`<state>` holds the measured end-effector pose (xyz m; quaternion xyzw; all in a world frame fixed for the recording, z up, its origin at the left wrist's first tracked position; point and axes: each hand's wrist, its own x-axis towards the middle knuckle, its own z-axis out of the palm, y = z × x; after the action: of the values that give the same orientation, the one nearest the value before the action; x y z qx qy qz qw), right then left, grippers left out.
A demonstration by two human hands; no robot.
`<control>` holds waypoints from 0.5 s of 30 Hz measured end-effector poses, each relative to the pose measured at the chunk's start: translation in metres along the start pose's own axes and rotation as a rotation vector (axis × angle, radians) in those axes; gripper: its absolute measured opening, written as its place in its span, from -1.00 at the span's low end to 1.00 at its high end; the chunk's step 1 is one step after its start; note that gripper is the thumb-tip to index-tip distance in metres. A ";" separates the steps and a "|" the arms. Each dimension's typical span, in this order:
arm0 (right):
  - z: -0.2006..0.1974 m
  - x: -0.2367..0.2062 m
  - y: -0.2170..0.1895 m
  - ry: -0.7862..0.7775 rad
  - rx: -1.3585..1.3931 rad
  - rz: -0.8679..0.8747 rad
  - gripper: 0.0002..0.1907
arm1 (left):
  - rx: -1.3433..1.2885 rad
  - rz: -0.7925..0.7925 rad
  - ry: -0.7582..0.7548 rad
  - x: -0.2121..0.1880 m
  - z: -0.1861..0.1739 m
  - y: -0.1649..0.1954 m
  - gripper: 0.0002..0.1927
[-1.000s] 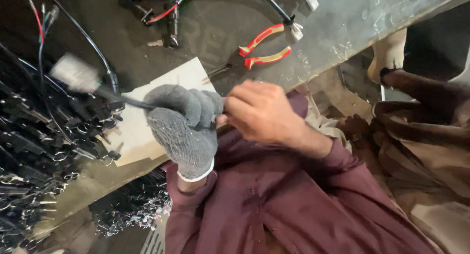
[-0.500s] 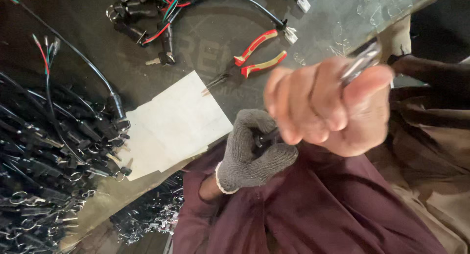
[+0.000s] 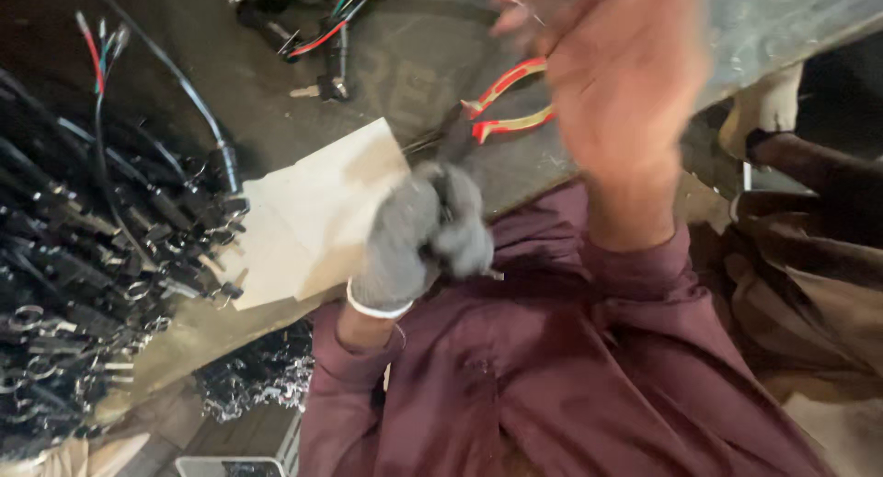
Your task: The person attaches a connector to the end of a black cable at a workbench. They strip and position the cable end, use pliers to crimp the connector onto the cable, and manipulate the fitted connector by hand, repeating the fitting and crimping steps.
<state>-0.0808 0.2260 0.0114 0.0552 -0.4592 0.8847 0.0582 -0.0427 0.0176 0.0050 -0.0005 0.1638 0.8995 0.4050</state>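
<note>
The person's left hand [image 3: 418,233], in a grey knit glove, is balled into a fist just off the near right corner of the pale cardboard sheet [image 3: 308,215] that lies on the dark workbench [image 3: 414,81]; the fingers are curled tight, and something small and dark seems to sit inside the fist, though motion blur hides what it is. The bare right hand [image 3: 625,81] is raised well up and to the right of the sheet, blurred, with the fingers drawn loosely together; a thin wire [image 3: 515,6] appears to run from its fingertips, but whether it is truly pinched cannot be told. Between the two hands, just beyond the sheet's right edge, lie the red-handled pliers [image 3: 510,104], their long axis running from lower left to upper right, jaws toward the sheet and handles pointing to the right hand, partly hidden behind it. The right hand is the nearer to those handles; the gloved fist is nearer to the jaw end. To the left of the sheet a heap of black cable assemblies [image 3: 83,256] covers the bench, and beyond the sheet lies a bundle of red, green and black leads [image 3: 317,22].
</note>
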 end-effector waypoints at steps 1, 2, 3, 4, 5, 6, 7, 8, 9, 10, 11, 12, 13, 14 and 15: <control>0.006 -0.001 0.010 -0.022 -0.081 0.118 -0.70 | -0.001 0.049 0.125 -0.001 -0.002 0.001 -0.64; 0.014 -0.012 0.020 -0.002 -0.071 0.372 -0.55 | -0.005 0.103 0.248 -0.001 -0.004 0.002 -0.59; 0.019 -0.027 0.028 -0.148 -0.230 0.254 -0.43 | 0.119 0.179 0.344 -0.001 -0.005 0.002 -0.60; 0.022 -0.043 0.035 -0.296 -0.387 0.132 -0.23 | 0.239 0.254 0.440 -0.001 -0.007 0.002 -0.61; 0.022 -0.056 0.044 -0.216 -0.539 0.132 -0.24 | 0.356 0.323 0.541 -0.001 -0.009 0.000 -0.61; 0.021 -0.069 0.053 -0.134 -0.686 0.143 -0.24 | 0.544 0.387 0.545 -0.001 -0.009 -0.004 -0.68; 0.017 -0.078 0.063 -0.079 -0.711 0.110 -0.33 | 0.745 0.441 0.534 -0.001 -0.011 -0.008 -0.74; 0.012 -0.083 0.073 -0.011 -0.741 0.051 -0.42 | 0.827 0.488 0.519 0.001 -0.013 -0.012 -0.78; 0.005 -0.089 0.078 0.063 -0.771 -0.017 -0.50 | 0.907 0.538 0.508 0.002 -0.016 -0.015 -0.82; -0.003 -0.092 0.080 0.020 -0.771 0.016 -0.53 | 0.848 0.579 0.526 0.003 -0.017 -0.020 -0.82; -0.011 -0.093 0.082 -0.026 -0.772 0.059 -0.55 | 0.795 0.591 0.513 0.001 -0.020 -0.021 -0.83; -0.018 -0.095 0.079 -0.048 -0.677 0.155 -0.56 | 0.742 0.602 0.500 0.000 -0.022 -0.022 -0.83; -0.025 -0.096 0.076 -0.061 -0.587 0.252 -0.56 | 0.699 0.592 0.450 -0.003 -0.025 -0.020 -0.84; -0.031 -0.097 0.071 -0.049 -0.398 0.397 -0.51 | 0.680 0.571 0.423 -0.006 -0.027 -0.019 -0.82; -0.034 -0.097 0.068 -0.080 -0.284 0.444 -0.47 | 0.661 0.550 0.397 -0.009 -0.028 -0.016 -0.81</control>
<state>0.0032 0.2102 -0.0779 -0.0205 -0.5815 0.7997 -0.1482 -0.0283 0.0125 -0.0253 -0.0002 0.5098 0.8554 0.0910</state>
